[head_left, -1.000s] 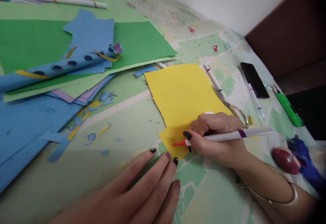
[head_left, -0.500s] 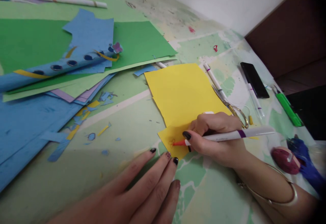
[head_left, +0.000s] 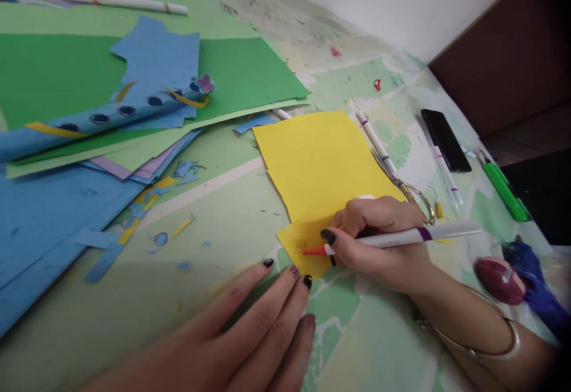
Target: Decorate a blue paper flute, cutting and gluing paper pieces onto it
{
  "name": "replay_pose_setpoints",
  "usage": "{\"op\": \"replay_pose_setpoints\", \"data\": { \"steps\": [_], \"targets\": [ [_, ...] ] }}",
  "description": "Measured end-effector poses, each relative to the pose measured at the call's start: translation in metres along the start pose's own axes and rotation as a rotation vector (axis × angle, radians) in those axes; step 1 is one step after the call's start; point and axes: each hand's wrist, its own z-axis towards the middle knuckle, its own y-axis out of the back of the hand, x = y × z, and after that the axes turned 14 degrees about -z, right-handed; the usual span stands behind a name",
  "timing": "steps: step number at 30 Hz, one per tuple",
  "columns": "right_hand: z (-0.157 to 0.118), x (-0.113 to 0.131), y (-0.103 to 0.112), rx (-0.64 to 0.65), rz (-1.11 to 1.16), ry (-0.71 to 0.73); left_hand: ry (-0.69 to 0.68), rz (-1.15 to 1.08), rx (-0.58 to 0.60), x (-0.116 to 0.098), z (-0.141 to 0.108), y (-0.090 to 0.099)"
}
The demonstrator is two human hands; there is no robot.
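My right hand is closed around a white marker with a purple band. The marker's orange-red tip touches a small yellow paper piece, beside a small drawn shape. My left hand lies flat with fingers spread, its fingertips at the lower edge of that piece. A larger yellow sheet lies just beyond. Gold-handled scissors rest at its right edge, partly hidden behind my right hand.
Green sheets, a blue paper tube and blue paper scraps lie left. On the right are a black phone, a green marker, a white marker, a maroon object and a blue object.
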Motion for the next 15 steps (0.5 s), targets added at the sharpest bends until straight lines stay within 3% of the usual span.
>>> {"op": "replay_pose_setpoints", "data": {
  "steps": [3,15],
  "targets": [
    [0.0001,0.0003,0.0,0.002,-0.007,0.003,-0.086,0.014,0.016,0.0045,0.0017,0.0032],
    [-0.0002,-0.0012,-0.0007,-0.01,0.014,0.011,-0.097,0.034,0.017,0.0061,0.0024,0.0035]
  ]
}}
